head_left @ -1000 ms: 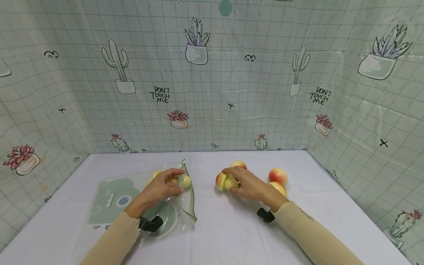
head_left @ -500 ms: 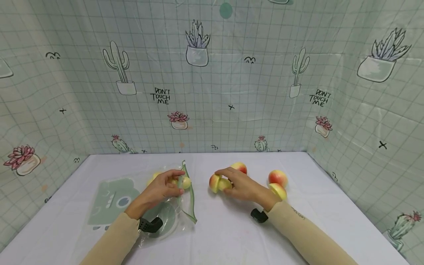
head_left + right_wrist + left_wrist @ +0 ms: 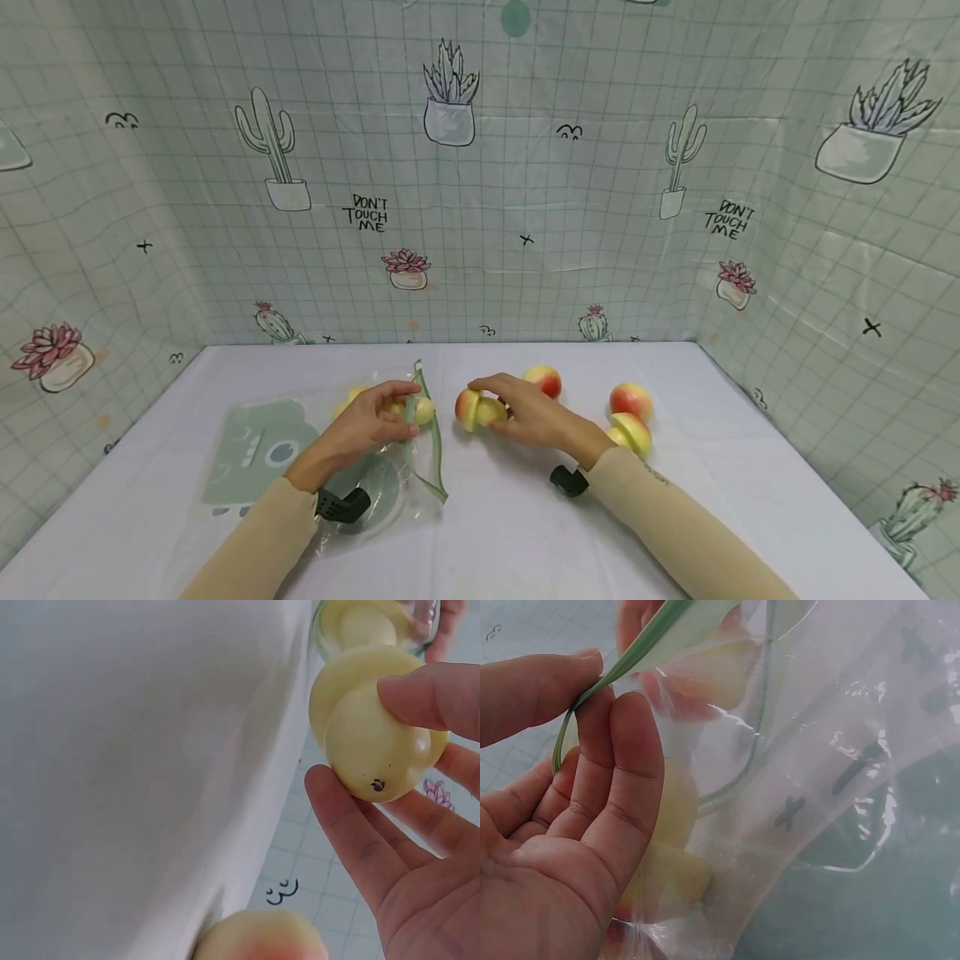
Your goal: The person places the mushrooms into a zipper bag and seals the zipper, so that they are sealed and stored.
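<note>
My left hand [image 3: 358, 427] pinches the green-edged mouth [image 3: 630, 656] of a clear plastic bag between thumb and fingers. Yellow and reddish fruit pieces [image 3: 671, 877] show through the film, and a pale yellow one [image 3: 423, 410] sits at the mouth. Right of the bag, my right hand [image 3: 531, 414] grips a red-and-yellow fruit [image 3: 465, 407] together with a yellow-green piece [image 3: 491, 410]. In the right wrist view the thumb lies on the rounded yellow piece [image 3: 371, 746], which has a dark spot; fingers support it from the other side.
A red-yellow fruit [image 3: 543, 381] lies behind my right hand. Farther right are another red-yellow fruit [image 3: 632, 400] and a yellow one with a raised part [image 3: 632, 433]. The printed bag [image 3: 288, 417] spreads over the left of the white table [image 3: 495, 533]; patterned cloth [image 3: 525, 292] surrounds it.
My right hand has moved left with its fruit, closer to the bag's mouth. My left hand keeps its grip on the bag in nearly the same place.
</note>
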`<action>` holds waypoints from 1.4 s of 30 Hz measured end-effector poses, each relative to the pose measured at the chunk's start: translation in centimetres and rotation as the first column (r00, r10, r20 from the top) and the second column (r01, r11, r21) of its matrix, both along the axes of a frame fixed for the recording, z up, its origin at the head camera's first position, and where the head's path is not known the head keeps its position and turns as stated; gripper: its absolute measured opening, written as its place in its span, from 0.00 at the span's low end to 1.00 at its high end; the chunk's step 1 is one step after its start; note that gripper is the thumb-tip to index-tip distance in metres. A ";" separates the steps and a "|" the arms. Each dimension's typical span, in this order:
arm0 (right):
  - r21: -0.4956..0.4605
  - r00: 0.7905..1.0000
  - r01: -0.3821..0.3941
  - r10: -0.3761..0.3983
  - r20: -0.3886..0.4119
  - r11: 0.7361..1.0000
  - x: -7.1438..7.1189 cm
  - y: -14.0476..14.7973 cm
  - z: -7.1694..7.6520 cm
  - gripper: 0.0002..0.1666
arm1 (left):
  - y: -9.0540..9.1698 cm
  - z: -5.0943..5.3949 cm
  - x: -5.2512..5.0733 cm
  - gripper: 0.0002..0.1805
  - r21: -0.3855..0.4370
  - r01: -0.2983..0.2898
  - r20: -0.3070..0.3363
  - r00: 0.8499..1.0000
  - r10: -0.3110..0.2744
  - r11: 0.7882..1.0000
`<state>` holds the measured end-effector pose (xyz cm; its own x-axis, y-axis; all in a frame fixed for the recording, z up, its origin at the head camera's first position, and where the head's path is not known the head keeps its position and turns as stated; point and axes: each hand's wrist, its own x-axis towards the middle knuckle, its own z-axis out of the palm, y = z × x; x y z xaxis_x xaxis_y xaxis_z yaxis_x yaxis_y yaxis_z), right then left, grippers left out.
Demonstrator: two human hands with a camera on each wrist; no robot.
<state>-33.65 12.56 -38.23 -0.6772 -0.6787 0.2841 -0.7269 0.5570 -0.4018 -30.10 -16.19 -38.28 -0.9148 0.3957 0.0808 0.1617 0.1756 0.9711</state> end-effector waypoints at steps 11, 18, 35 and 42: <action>0.016 0.999 -0.019 0.018 0.047 1.000 -0.4 -1.8 0.1 0.33 | -0.1 -0.1 0.0 0.35 0.002 0.002 0.011 1.000 -0.002 1.000; 0.020 0.998 -0.029 0.028 0.059 0.999 -0.5 -2.4 0.0 0.33 | -0.1 0.0 0.0 0.35 0.010 0.006 0.011 1.000 -0.006 1.000; 0.026 0.995 -0.028 0.026 0.092 0.999 -0.9 -3.1 -0.2 0.34 | -0.1 -0.1 -0.1 0.35 0.045 0.034 -0.001 0.999 -0.034 0.998; 0.000 0.994 -0.052 0.052 0.093 0.999 -1.3 -3.7 -0.5 0.35 | 0.0 -0.2 0.0 0.36 0.045 0.055 0.002 0.998 -0.055 0.997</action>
<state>-34.99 8.85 -38.77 -0.6642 -0.7144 0.2201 -0.7146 0.5203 -0.4676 -30.13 -16.23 -38.45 -0.8921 0.4413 0.0970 0.1669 0.1224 0.9784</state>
